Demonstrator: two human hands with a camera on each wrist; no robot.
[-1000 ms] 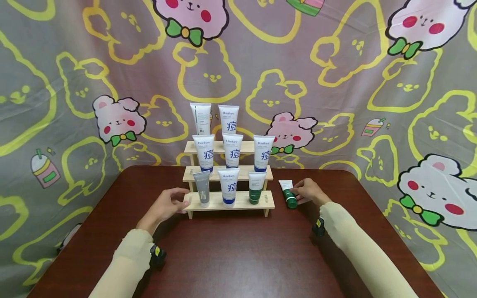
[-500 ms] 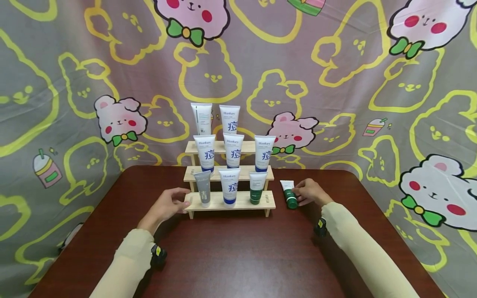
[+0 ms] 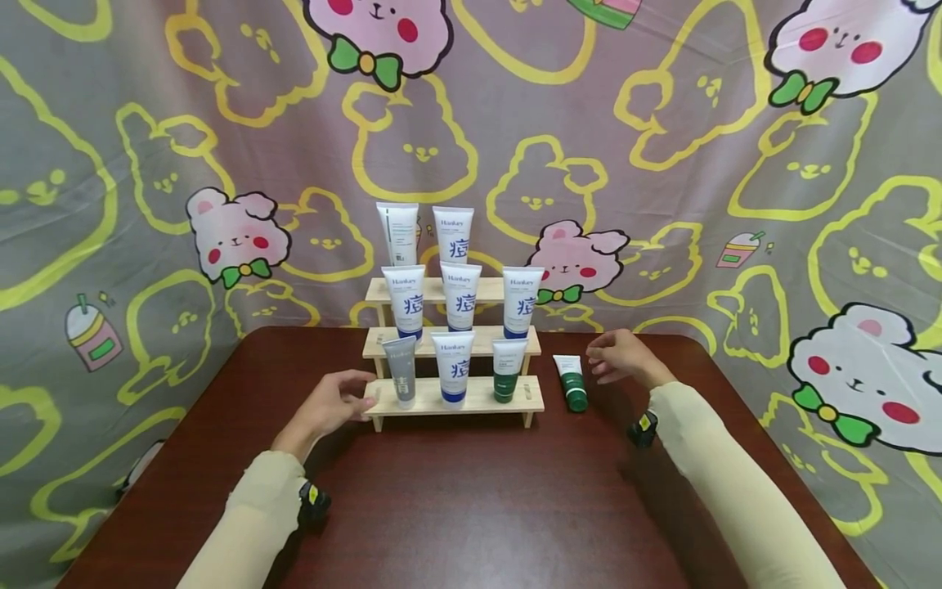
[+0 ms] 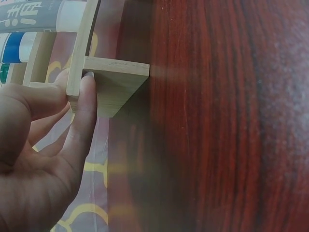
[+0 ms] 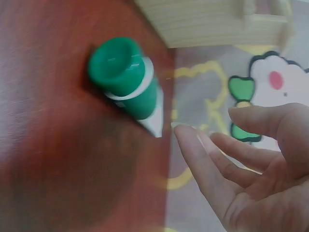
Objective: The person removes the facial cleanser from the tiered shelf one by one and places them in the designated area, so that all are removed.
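Observation:
My left hand (image 3: 334, 406) pinches the left end of the bottom board of a three-step wooden display rack (image 3: 441, 409). In the left wrist view, thumb and finger lie on opposite faces of the board (image 4: 78, 63). My right hand (image 3: 621, 358) is raised just right of a white and green squeeze tube (image 3: 571, 383), with a gap between them. That tube lies on the table, its green cap (image 5: 113, 63) toward me. In the right wrist view the fingers (image 5: 193, 150) are apart and relaxed, with nothing between them.
Several squeeze tubes stand on the rack: a grey one (image 3: 401, 376), a white and blue one (image 3: 452, 368) and a white and green one (image 3: 506, 372) on the bottom step, others above. A patterned cloth (image 3: 530, 106) hangs behind the dark red table (image 3: 471, 499).
My right hand has let go of the lying tube and moved up and to the right, away from it. The left hand keeps its place on the rack.

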